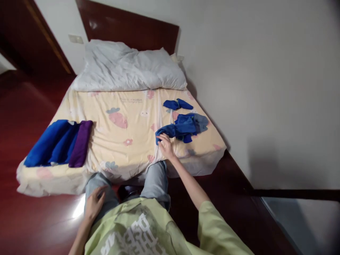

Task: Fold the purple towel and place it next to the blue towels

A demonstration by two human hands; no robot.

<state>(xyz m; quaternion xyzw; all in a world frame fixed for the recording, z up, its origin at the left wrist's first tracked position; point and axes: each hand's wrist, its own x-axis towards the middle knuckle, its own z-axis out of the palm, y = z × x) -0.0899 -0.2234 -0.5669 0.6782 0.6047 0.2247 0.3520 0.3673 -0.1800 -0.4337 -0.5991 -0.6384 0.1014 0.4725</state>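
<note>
My right hand [166,145] reaches onto the bed [132,148] and touches the near end of a crumpled blue cloth [183,128] lying on the right part of the yellow patterned sheet. Whether the fingers grip that cloth is not clear. A smaller blue cloth [177,104] lies just beyond it, nearer the pillow. My left hand [94,204] rests on my left thigh, fingers loose, holding nothing. At the bed's left edge sits a stack of folded blue cloths [51,143] with a folded purple cloth [81,143] beside them.
A white pillow [127,69] lies at the head of the bed against a dark wooden headboard [132,30]. A white wall [265,88] runs along the right side. Dark red wooden floor [29,106] surrounds the bed on the left and near side.
</note>
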